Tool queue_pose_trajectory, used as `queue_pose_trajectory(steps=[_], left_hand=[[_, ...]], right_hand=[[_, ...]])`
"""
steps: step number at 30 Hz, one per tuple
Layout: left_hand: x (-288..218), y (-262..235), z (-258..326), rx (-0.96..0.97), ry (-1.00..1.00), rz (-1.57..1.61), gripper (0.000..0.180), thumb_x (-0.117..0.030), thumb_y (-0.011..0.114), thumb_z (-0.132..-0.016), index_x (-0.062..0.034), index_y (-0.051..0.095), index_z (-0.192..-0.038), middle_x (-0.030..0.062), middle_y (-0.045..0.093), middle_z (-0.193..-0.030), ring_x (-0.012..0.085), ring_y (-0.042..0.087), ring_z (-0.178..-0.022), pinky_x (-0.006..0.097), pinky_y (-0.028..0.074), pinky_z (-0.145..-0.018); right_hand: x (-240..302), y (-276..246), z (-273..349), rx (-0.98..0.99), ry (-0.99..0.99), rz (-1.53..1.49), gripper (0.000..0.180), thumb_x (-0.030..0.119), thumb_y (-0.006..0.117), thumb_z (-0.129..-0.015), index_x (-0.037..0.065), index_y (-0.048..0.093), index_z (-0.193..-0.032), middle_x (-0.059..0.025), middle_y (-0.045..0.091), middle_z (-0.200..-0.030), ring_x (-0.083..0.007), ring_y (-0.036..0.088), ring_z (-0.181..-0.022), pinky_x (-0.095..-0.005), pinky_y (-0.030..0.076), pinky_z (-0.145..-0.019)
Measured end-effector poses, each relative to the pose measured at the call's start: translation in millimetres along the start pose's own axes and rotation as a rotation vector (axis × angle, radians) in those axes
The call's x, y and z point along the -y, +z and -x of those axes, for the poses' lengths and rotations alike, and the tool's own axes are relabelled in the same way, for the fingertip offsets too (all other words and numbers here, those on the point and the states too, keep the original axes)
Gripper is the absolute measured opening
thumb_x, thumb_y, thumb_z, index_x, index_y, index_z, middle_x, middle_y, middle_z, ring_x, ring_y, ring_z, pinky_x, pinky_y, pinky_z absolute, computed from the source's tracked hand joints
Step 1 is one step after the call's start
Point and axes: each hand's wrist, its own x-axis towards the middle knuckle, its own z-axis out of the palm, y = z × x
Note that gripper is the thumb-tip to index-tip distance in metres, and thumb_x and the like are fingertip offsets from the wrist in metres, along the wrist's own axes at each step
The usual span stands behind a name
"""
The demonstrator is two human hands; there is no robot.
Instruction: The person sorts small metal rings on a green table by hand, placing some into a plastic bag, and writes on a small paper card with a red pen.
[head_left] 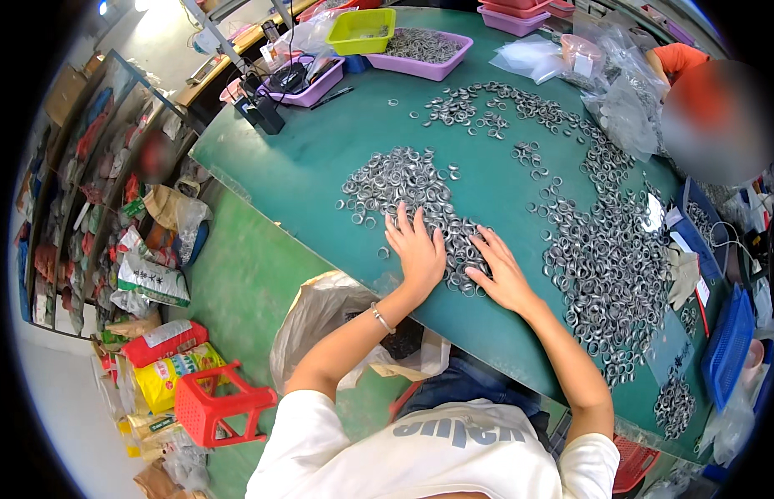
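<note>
A pile of small silver metal rings (395, 179) lies on the green tabletop (287, 175) in front of me. My left hand (418, 254) rests at the near left side of this pile, fingers spread, its fingertips touching the rings. On the pile's right side my right hand (505, 274) lies with fingers stretched out against the rings. Between the two hands sits a narrower part of the pile. Neither hand grips a ring that I can see. Below the table's near edge, an open pale sack (308, 320) stands close to my left forearm, with something dark inside.
A larger spread of rings (607, 274) covers the table's right side. Purple trays (428, 71) and a yellow-green basket (362, 32) stand at the back. Blue baskets (728, 349) line the right edge, near another person's orange sleeve (680, 58). A red stool (220, 407) stands at left.
</note>
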Motion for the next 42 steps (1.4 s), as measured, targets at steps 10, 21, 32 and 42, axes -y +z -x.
queue_pose_trajectory(steps=[10,21,32,42], left_hand=[[7.3,-14.7,2.4,-0.068,-0.05,0.3,0.055,-0.021,0.052,-0.091,-0.0009,0.035,-0.139,0.0235,0.021,-0.149,0.0459,0.012,-0.14,0.061,0.009,-0.111],[-14.2,4.9,23.4,0.038,-0.358,-0.038,0.073,-0.04,0.051,-0.092,0.0052,0.025,-0.143,0.0327,0.029,-0.144,0.0474,0.021,-0.137,0.052,0.014,-0.114],[-50.8,26.4,17.3,-0.126,-0.427,0.133,0.065,-0.029,0.05,-0.093,0.006,0.026,-0.143,0.0351,0.024,-0.144,0.0495,0.015,-0.137,0.054,0.015,-0.113],[-42.0,-9.3,62.4,-0.137,-0.218,0.156,0.059,-0.014,0.048,-0.092,0.0071,0.024,-0.142,0.031,0.025,-0.145,0.0456,0.023,-0.136,0.047,0.021,-0.113]], right_hand=[[4.5,-9.6,23.3,-0.081,0.026,-0.001,0.066,0.035,0.067,-0.083,0.013,0.042,-0.141,-0.0201,0.026,-0.15,-0.0406,0.025,-0.139,-0.0485,0.025,-0.112],[9.5,10.8,35.1,-0.047,-0.042,0.255,0.067,0.038,0.067,-0.084,0.017,0.04,-0.141,-0.0254,0.028,-0.147,-0.0502,0.028,-0.132,-0.059,0.025,-0.108],[12.4,23.3,47.4,-0.135,-0.06,0.285,0.072,0.027,0.074,-0.078,0.005,0.041,-0.138,-0.025,0.028,-0.146,-0.0497,0.029,-0.131,-0.0593,0.027,-0.107],[-8.2,10.7,51.3,-0.216,-0.085,-0.07,0.063,0.01,0.069,-0.079,0.001,0.041,-0.136,-0.024,0.038,-0.141,-0.0398,0.04,-0.128,-0.0442,0.033,-0.109]])
